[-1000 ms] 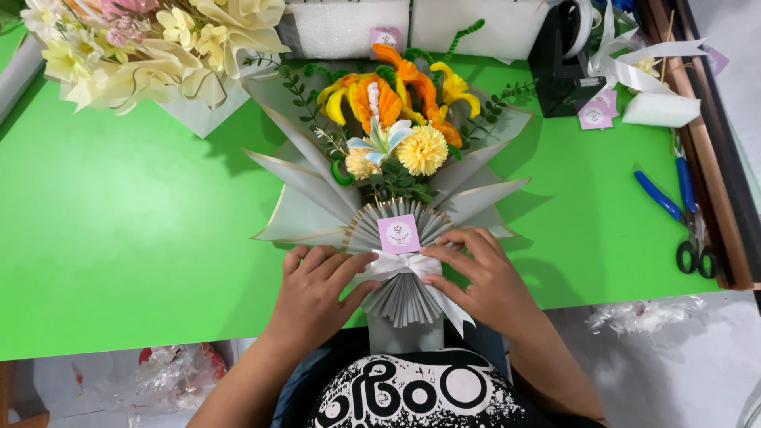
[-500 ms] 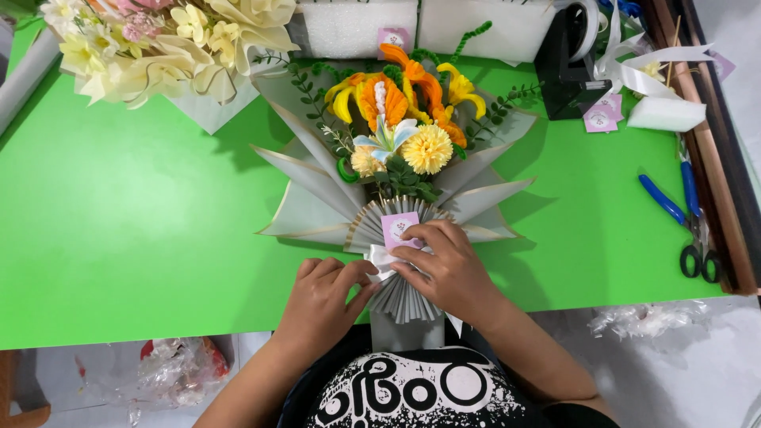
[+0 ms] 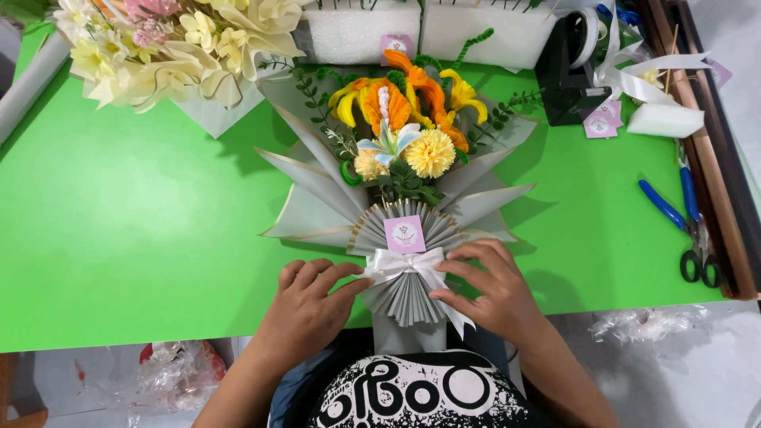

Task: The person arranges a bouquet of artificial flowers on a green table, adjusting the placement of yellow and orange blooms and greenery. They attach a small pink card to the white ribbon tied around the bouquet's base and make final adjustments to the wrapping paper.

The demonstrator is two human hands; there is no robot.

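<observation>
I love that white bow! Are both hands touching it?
Touching. The head view shows the left hand with fingertips against the left loop of the white bow, and the right hand with fingers pressed on its right loop and tail.

Both hands sit low in the middle of the frame. The left hand (image 3: 307, 305) lies palm down, fingers bent. The right hand (image 3: 493, 287) curls its fingers inward, pointing left.

Matt grey pleated paper wrap (image 3: 317, 186), glossy white satin ribbon bow (image 3: 403, 265), smooth matt green tabletop (image 3: 127, 230).
</observation>
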